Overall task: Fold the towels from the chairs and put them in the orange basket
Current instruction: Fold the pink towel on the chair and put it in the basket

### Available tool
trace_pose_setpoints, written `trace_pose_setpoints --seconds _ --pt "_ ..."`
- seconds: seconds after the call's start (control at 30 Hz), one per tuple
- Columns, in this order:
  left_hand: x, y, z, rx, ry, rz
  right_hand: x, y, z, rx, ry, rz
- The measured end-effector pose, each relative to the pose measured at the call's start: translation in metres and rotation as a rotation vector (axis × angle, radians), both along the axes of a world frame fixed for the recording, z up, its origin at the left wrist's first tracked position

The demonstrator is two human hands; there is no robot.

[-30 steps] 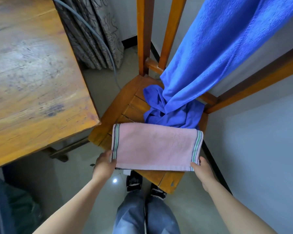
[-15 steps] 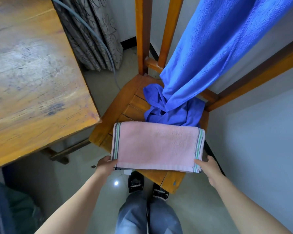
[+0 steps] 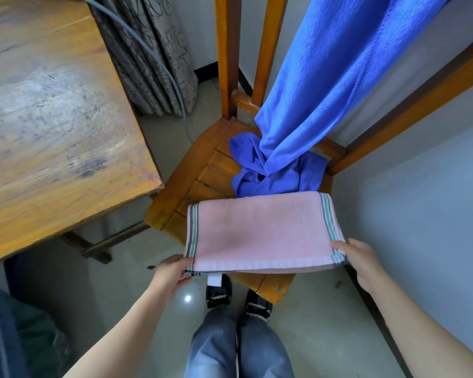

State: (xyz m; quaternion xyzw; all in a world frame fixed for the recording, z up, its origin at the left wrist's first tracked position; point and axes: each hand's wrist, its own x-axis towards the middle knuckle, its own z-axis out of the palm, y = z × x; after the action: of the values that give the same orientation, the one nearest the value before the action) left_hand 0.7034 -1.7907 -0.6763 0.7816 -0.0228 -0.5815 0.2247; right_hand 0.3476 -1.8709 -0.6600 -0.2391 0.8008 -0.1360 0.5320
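Observation:
A pink towel (image 3: 260, 233) with striped ends is folded into a flat rectangle over the front of the wooden chair seat (image 3: 202, 170). My left hand (image 3: 172, 274) pinches its near left corner, and my right hand (image 3: 358, 257) pinches its near right corner. A white label hangs under the near edge. Behind it a blue towel (image 3: 336, 72) drapes from the chair back and bunches up on the seat. No orange basket is in view.
A worn wooden table (image 3: 52, 118) fills the left side, its corner close to the chair. A patterned curtain (image 3: 148, 55) and a grey cable hang behind. A pale wall (image 3: 421, 214) runs along the right. My legs and shoes stand on the tiled floor below.
Both hands have drawn the folded pink towel's near edge toward me and slightly right, past the seat's front edge. The blue towel has not moved.

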Motion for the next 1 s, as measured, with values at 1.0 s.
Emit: trace_pose_setpoints --seconds 1.0 --pt "0.002 -0.023 0.02 -0.185 0.397 0.213 0.214 0.055 0.015 -0.352 0.045 0.864"
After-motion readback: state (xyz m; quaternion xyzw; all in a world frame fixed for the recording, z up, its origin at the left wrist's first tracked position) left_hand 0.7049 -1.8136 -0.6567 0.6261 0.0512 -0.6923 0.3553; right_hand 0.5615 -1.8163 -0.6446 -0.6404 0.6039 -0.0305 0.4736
